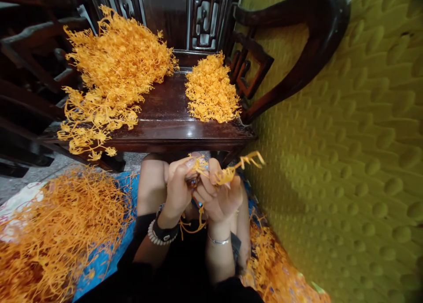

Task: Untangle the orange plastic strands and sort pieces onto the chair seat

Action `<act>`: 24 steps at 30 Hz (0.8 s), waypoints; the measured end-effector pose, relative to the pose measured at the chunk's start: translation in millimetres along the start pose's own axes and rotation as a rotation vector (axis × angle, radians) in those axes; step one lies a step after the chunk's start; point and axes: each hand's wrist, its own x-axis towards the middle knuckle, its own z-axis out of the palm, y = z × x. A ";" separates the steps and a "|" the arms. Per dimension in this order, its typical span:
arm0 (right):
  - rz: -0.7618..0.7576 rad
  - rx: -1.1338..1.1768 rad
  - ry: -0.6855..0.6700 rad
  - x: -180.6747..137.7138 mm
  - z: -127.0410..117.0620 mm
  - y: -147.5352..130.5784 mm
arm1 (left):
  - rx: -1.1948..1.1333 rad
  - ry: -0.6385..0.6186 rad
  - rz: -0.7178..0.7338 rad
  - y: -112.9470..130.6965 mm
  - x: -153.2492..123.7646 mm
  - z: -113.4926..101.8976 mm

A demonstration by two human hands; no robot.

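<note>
Left hand [180, 184] and right hand [222, 201], fingers curled, gripped orange sprigs [226, 176] at centre — paired presumably for steadiness; on the chair [167, 102], heaps [122, 58] at eleven and twelve o'clock lay apart, probably against mixing.

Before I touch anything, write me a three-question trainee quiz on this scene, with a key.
1. True or false: the right hand is empty.
2. Which wrist wears the white beaded bracelet? A) right; B) left; C) neither.
3. Fill in: on the dark wooden chair seat, the smaller orange pile lies on the picture's ____ side.

Key: 1. False, it holds an orange branching piece. 2. B. 3. right.
</note>
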 end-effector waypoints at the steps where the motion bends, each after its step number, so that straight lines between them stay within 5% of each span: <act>1: -0.021 0.043 -0.017 0.2 0.3 3.0 | -0.043 0.025 -0.007 0.9 -0.4 1.9; 6: -0.388 0.360 -0.172 -3.4 -10.7 0.5 | -0.337 -0.045 0.020 23.4 5.9 -0.7; 9: -0.407 0.140 0.088 -3.8 -15.8 -14.3 | -0.353 -0.052 0.194 32.1 12.0 -7.9; 14: -0.330 -0.315 0.606 1.6 -9.3 -21.2 | 0.077 0.011 0.510 12.9 12.0 -18.6; 19: -0.406 -0.505 0.685 -0.3 -9.6 -8.6 | 0.268 -0.106 0.562 0.0 5.7 -28.5; 24: -0.429 -0.663 0.667 -4.7 -14.1 -3.6 | 0.149 -0.234 0.497 9.1 6.3 -25.5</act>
